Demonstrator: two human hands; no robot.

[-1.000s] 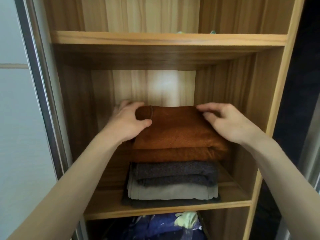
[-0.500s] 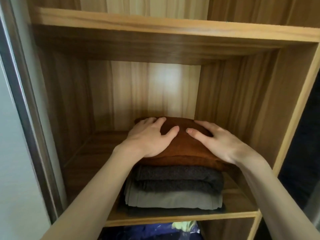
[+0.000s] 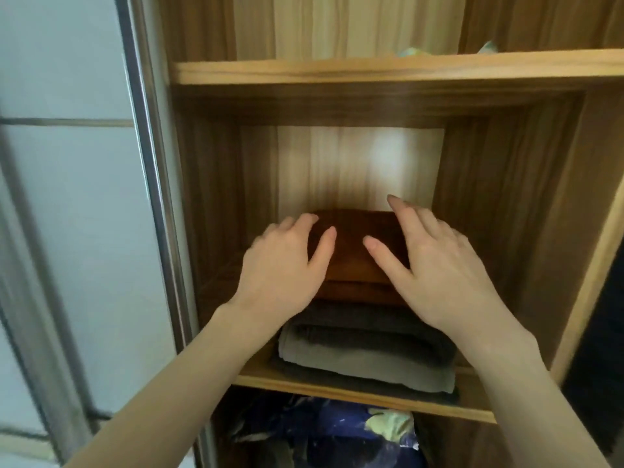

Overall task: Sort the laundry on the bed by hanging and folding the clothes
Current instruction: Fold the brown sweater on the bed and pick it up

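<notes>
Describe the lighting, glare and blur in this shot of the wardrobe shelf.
Head view: a soft glare patch lights the back panel; the underside of the upper shelf sits in shadow; the sliding door frame at left is motion-blurred; both hands, left hand and right hand, are slightly soft over the brown garment.

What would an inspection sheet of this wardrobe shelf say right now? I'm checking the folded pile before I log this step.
Surface: wooden shelf, bare wood left of the pile.
Job's things: folded rust-brown garment on top of a folded dark grey garment, which lies on a folded light grey garment; pile sits toward the right.
Clutter: blue bundle with a pale green patch in the compartment below; bits of pale cloth on the shelf above.
Hands: left hand and right hand over the brown garment, fingers spread and straight, gripping nothing; contact unclear.
Cables: nothing seen.
Surroundings: sliding door with metal frame at left.
</notes>
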